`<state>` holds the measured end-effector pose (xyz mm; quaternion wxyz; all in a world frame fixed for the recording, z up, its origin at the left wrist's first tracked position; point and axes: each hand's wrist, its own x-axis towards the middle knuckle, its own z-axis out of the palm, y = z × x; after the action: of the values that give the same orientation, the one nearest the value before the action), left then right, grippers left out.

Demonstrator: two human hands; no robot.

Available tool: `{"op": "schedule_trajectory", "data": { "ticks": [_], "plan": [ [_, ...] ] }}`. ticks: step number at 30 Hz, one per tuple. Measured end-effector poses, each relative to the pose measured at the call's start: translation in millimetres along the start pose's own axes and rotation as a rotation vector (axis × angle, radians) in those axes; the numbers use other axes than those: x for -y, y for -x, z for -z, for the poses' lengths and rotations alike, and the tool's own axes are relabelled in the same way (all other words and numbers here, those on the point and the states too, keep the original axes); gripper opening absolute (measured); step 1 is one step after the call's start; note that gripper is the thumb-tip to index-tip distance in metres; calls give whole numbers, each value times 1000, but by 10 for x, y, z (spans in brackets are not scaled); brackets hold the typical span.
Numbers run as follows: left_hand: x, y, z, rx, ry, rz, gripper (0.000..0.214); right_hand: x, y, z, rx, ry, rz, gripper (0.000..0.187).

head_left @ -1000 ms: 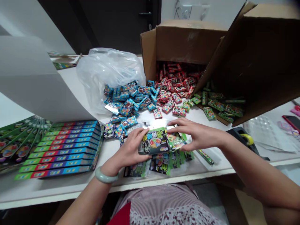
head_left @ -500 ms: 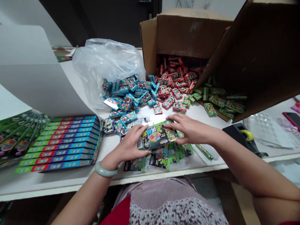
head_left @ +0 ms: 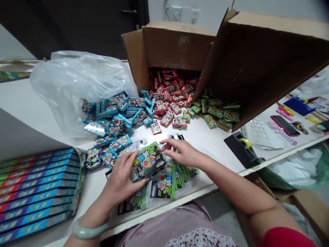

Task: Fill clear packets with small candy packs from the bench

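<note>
My left hand [head_left: 119,180] grips a green-and-black candy packet [head_left: 148,162] by its edge, holding it above a fanned row of similar packets [head_left: 163,185]. My right hand [head_left: 182,153] hovers with fingers spread, its fingertips at the upper edge of that row, close to the held packet. Farther up the table lie loose piles of blue packets [head_left: 113,116], red packets [head_left: 167,94] and green packets [head_left: 216,113]. A jade bangle [head_left: 89,230] circles my left wrist.
An open cardboard box [head_left: 174,48] stands behind the red pile, beside a clear plastic bag [head_left: 79,82]. Stacked blue-and-green display boxes [head_left: 38,192] fill the left front. On the right are a black tape dispenser [head_left: 243,149], bubble wrap [head_left: 259,132] and a phone [head_left: 281,125].
The view has swung right, shifting the table left in the picture. My left hand keeps the packet, and my right hand has drawn slightly back from it.
</note>
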<state>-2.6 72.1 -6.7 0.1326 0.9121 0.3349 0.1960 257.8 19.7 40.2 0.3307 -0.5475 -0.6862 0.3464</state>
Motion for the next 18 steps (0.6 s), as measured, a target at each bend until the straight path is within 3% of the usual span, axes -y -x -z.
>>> {"op": "schedule_trajectory", "data": {
  "ticks": [4, 8, 11, 15, 18],
  "plan": [
    [-38, -31, -27, -23, -17, 8, 85, -39, -39, -12, -121, -76, -93, 29],
    [-31, -49, -30, -2, -31, -7, 85, -97, -17, -100, -120, -140, -142, 35],
    [-6, -52, -9, -1, -33, 4, 87, -150, -4, -107, -206, -217, -153, 37],
    [-34, -63, -18, 11, -31, 5, 88, -183, -20, -106, -147, -275, -195, 39],
    [-114, -80, -62, 26, 9, -12, 89, -140, -27, -169, -173, -329, -225, 36]
  ]
}}
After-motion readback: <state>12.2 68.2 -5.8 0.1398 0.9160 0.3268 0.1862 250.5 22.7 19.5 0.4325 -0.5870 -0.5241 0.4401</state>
